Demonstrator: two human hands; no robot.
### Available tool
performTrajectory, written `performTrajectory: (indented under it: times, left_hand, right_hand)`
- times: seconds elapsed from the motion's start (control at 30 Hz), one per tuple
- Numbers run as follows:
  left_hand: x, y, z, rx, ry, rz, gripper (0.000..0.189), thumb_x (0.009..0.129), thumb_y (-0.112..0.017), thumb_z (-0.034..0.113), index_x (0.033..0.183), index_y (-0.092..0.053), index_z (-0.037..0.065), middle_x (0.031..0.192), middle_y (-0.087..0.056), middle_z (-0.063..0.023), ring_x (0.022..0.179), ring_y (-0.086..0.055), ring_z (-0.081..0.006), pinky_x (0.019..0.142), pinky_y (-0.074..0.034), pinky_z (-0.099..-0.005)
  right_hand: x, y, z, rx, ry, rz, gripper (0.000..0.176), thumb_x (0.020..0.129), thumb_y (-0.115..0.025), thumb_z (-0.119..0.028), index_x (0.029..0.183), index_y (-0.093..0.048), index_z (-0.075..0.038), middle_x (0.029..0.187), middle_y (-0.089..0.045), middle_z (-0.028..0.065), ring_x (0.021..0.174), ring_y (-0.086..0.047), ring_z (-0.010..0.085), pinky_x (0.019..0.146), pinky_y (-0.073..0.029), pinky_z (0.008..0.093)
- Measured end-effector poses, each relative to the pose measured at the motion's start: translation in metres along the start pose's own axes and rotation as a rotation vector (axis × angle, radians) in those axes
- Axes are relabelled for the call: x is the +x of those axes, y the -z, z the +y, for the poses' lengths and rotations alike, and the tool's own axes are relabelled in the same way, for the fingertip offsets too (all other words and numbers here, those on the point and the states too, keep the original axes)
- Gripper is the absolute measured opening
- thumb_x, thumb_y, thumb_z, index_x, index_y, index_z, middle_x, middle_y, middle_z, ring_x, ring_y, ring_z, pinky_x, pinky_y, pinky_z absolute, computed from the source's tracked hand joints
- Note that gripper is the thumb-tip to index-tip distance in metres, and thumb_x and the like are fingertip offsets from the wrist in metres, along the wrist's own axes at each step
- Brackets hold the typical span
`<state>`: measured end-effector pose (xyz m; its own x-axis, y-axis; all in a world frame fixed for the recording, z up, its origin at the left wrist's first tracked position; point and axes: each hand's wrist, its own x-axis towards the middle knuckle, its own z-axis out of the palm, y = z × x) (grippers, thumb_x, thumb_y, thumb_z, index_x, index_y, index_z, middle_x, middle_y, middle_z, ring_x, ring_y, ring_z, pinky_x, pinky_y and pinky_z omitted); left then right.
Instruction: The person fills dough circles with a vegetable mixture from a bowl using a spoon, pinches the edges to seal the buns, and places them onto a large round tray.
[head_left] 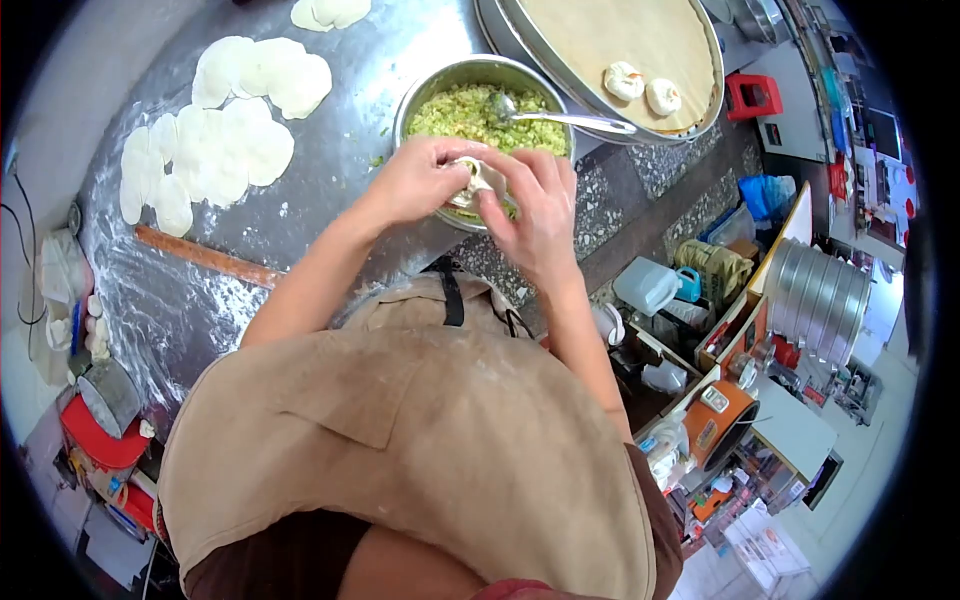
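left hand [412,182] and right hand [538,208] pinch a dumpling [480,180] above the bowl [470,62] of green filling [455,112].

Round dough wrappers [225,140] lie on the floured counter [365,85] beside a wooden rolling pin [205,257].

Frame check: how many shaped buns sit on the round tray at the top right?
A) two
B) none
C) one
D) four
A: two buns lie side by side near the right edge of the tray.
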<state>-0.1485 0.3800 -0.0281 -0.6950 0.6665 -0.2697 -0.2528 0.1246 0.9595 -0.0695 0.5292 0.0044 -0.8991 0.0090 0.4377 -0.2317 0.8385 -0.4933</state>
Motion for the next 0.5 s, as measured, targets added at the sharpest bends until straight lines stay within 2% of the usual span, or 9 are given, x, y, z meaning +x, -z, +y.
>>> performTrajectory:
  times: [0.07, 0.1, 0.13, 0.2, 0.23, 0.27, 0.33, 0.4, 0.5]
  left_hand:
    - [0.008, 0.009, 0.009, 0.07, 0.026, -0.207, 0.035, 0.083, -0.049, 0.009, 0.115, -0.062, 0.003, 0.092, -0.064, -0.0017, 0.078, -0.056, -0.0074, 0.068, -0.047, -0.0218]
    - [0.004, 0.017, 0.027, 0.053, 0.159, -0.248, 0.038, 0.088, -0.047, 0.021, 0.12, -0.058, 0.004, 0.101, -0.064, -0.0035, 0.083, -0.058, -0.0104, 0.073, -0.047, -0.0242]
    - [0.001, 0.016, 0.025, 0.056, 0.156, -0.245, 0.038, 0.088, -0.047, 0.021, 0.12, -0.058, 0.004, 0.101, -0.064, -0.0035, 0.083, -0.058, -0.0104, 0.073, -0.047, -0.0242]
    - [-0.003, 0.008, 0.008, -0.444, 0.161, 0.002, 0.046, 0.094, -0.04, 0.035, 0.125, -0.053, 0.003, 0.106, -0.063, -0.0056, 0.087, -0.06, -0.0135, 0.073, -0.048, -0.0254]
    - [-0.003, -0.008, -0.001, -0.696, 0.179, 0.002, 0.055, 0.096, -0.032, 0.044, 0.124, -0.052, 0.001, 0.107, -0.062, -0.0084, 0.09, -0.061, -0.0151, 0.074, -0.05, -0.0279]
    - [0.0, -0.019, -0.009, -0.695, 0.178, 0.001, 0.055, 0.096, -0.032, 0.044, 0.124, -0.052, 0.001, 0.107, -0.062, -0.0084, 0.09, -0.061, -0.0151, 0.074, -0.05, -0.0279]
    - [0.004, -0.033, -0.022, -0.893, 0.176, 0.012, 0.054, 0.097, -0.03, 0.046, 0.117, -0.055, 0.002, 0.1, -0.062, -0.0082, 0.089, -0.061, -0.0144, 0.074, -0.052, -0.0297]
    - [0.008, -0.034, -0.03, -0.847, 0.115, 0.051, 0.047, 0.097, -0.032, 0.043, 0.11, -0.056, 0.004, 0.097, -0.062, -0.0071, 0.085, -0.061, -0.0127, 0.071, -0.053, -0.0279]
    - [0.009, -0.028, -0.028, -0.678, 0.098, 0.017, 0.037, 0.097, -0.039, 0.037, 0.104, -0.057, 0.006, 0.091, -0.062, -0.0038, 0.078, -0.061, -0.0095, 0.064, -0.052, -0.023]
  right_hand:
    - [-0.003, -0.002, 0.008, 0.017, 0.031, -0.019, 0.016, 0.066, -0.068, -0.006, 0.08, -0.062, -0.007, 0.081, -0.058, 0.007, 0.077, -0.053, 0.0268, 0.071, -0.041, 0.0372]
    - [-0.004, -0.002, 0.01, 0.091, -0.015, 0.017, 0.015, 0.066, -0.068, -0.006, 0.08, -0.062, -0.007, 0.081, -0.058, 0.0074, 0.077, -0.053, 0.0266, 0.071, -0.041, 0.037]
    - [-0.005, -0.001, 0.01, 0.169, -0.067, 0.051, 0.014, 0.067, -0.068, -0.006, 0.079, -0.062, -0.006, 0.081, -0.058, 0.0078, 0.077, -0.053, 0.0264, 0.071, -0.042, 0.0368]
    - [-0.009, 0.0, 0.005, 0.213, -0.151, 0.099, 0.012, 0.067, -0.068, -0.006, 0.078, -0.062, -0.006, 0.08, -0.058, 0.0084, 0.077, -0.053, 0.0259, 0.072, -0.042, 0.0367]
    - [-0.011, -0.002, 0.002, 0.25, -0.227, 0.1, 0.012, 0.067, -0.068, -0.007, 0.078, -0.062, -0.006, 0.08, -0.058, 0.0085, 0.078, -0.053, 0.0259, 0.072, -0.042, 0.0368]
    - [-0.013, -0.005, 0.002, 0.289, -0.298, 0.096, 0.012, 0.067, -0.068, -0.007, 0.078, -0.062, -0.006, 0.08, -0.058, 0.0085, 0.078, -0.053, 0.0259, 0.073, -0.042, 0.037]
    - [-0.011, -0.006, 0.004, 0.271, -0.242, 0.07, 0.014, 0.067, -0.068, -0.007, 0.08, -0.062, -0.006, 0.079, -0.057, 0.0085, 0.079, -0.052, 0.0262, 0.072, -0.042, 0.0372]
    - [-0.004, -0.002, -0.005, 0.186, -0.243, 0.076, 0.014, 0.066, -0.067, -0.006, 0.08, -0.062, -0.005, 0.078, -0.057, 0.0074, 0.079, -0.051, 0.0263, 0.071, -0.042, 0.0374]
    - [-0.006, -0.003, 0.005, 0.119, -0.078, 0.047, 0.018, 0.067, -0.067, -0.007, 0.084, -0.062, -0.006, 0.081, -0.056, 0.0084, 0.077, -0.051, 0.0263, 0.07, -0.041, 0.0375]
